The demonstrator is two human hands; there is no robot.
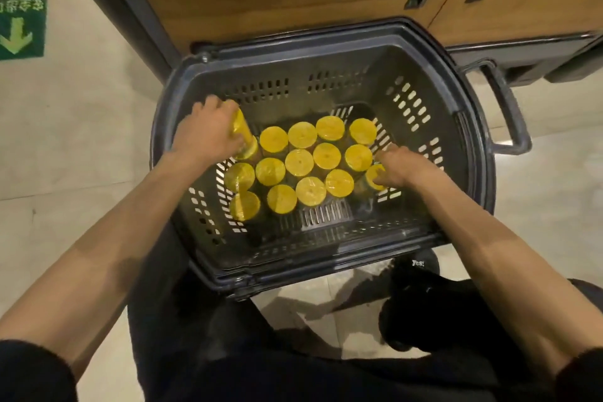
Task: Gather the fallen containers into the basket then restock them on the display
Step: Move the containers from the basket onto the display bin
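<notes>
While containers (299,162) fill the basket (326,75), the display waits

As both hands reach in mid-frame, the left hand (208,132) grips a tilted container (243,137) at the basket's left, and the right hand (399,166) curls its fingers round another container (373,176) on the right. Over a dozen stand upright inside. No strays on the visible floor, so gathering looks nearly done and restocking is all ahead.

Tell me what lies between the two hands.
In the head view, yellow-lidded containers stand packed upright in the basket between the left hand and right hand.
</notes>
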